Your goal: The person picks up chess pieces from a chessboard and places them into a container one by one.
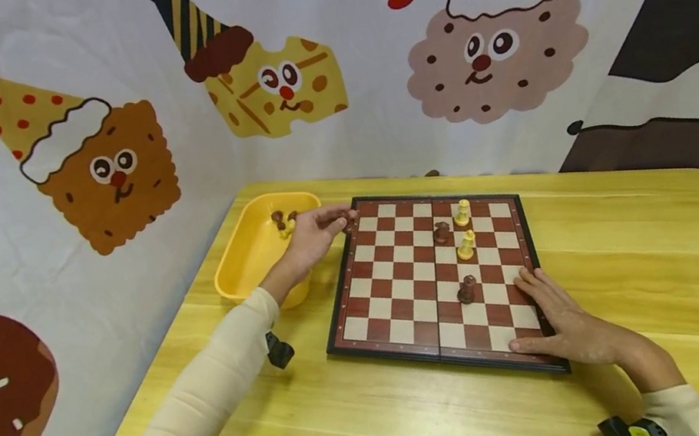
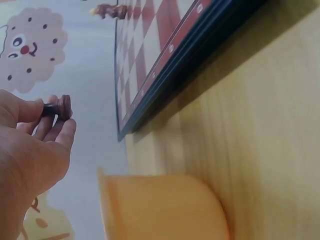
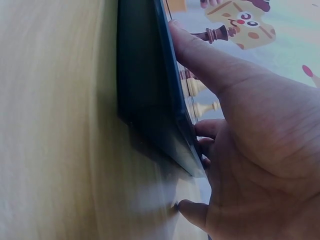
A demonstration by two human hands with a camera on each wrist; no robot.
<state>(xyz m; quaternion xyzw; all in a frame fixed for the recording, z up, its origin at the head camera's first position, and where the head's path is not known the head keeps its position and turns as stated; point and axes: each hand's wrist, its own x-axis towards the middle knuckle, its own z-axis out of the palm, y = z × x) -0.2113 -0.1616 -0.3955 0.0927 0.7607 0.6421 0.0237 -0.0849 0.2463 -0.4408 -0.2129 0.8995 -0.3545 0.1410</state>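
Note:
My left hand (image 1: 312, 242) is between the yellow bin and the far left corner of the chessboard (image 1: 375, 293). Its thumb and fingers pinch a dark brown chess piece (image 2: 64, 107), whose broad base shows in the left wrist view. My right hand (image 1: 576, 330) rests on the near right edge of the board, fingers spread and fairly straight. On the board's right half stand two cream-yellow chess pieces (image 1: 466, 246), a dark brown piece (image 1: 441, 233) beside them, and another dark brown piece (image 1: 467, 289) nearer me.
A yellow plastic bin (image 1: 243, 248) stands left of the board, with several brown and yellow chess pieces (image 1: 279, 218) at its far end. Both bin and board sit on a wood-grain table (image 1: 664, 248). A printed cloth (image 1: 378, 143) hangs behind and to the left.

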